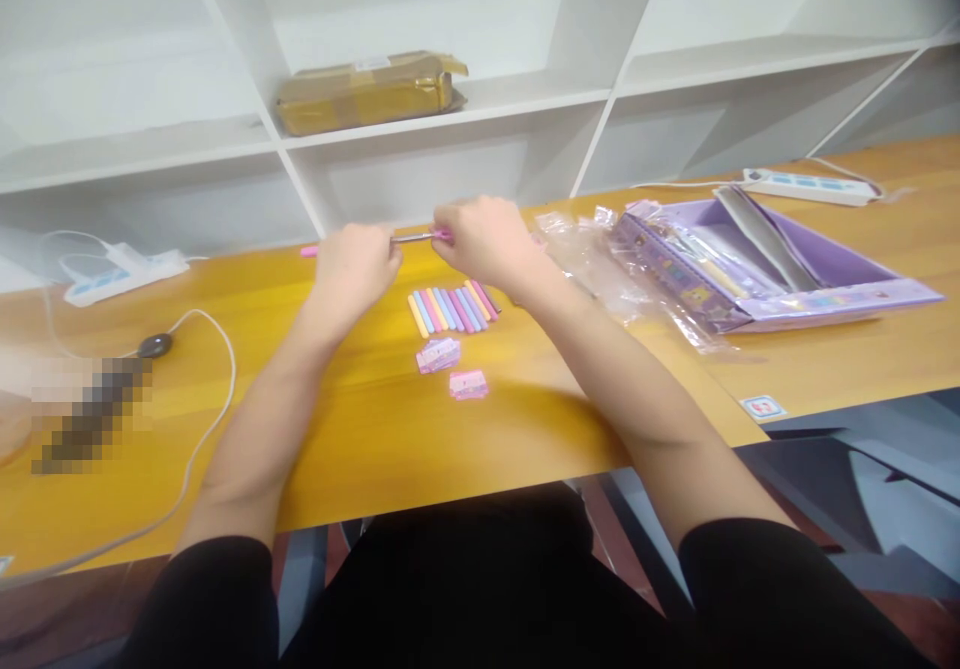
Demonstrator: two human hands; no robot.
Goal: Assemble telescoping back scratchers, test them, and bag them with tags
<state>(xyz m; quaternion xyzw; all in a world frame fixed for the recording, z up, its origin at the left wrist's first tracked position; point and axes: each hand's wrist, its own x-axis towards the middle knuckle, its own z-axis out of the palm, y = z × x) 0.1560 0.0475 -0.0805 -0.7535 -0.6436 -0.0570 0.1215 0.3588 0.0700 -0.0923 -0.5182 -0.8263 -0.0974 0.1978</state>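
Observation:
Both hands are raised over the far part of the table, with a thin pink pen [412, 238] stretched level between them. My left hand [356, 264] is closed around its left part, and a pink end sticks out beyond the fist. My right hand [480, 234] pinches the other end, which is also pink. A silvery section shows between the hands; the fingers hide the rest. Just below lies a row of slim pastel sticks [454, 309] in yellow, pink, blue and purple. Nearer to me are a small pile of pink-and-white cards [439, 354] and another pink card pile [469, 384].
On the right, a purple box [847, 249] with packed items stands beside crumpled clear plastic wrapping [600, 264]. Power strips [124, 277] sit at both sides. A white cable [229, 369] curves across the left. White shelving behind holds a taped brown parcel [367, 94].

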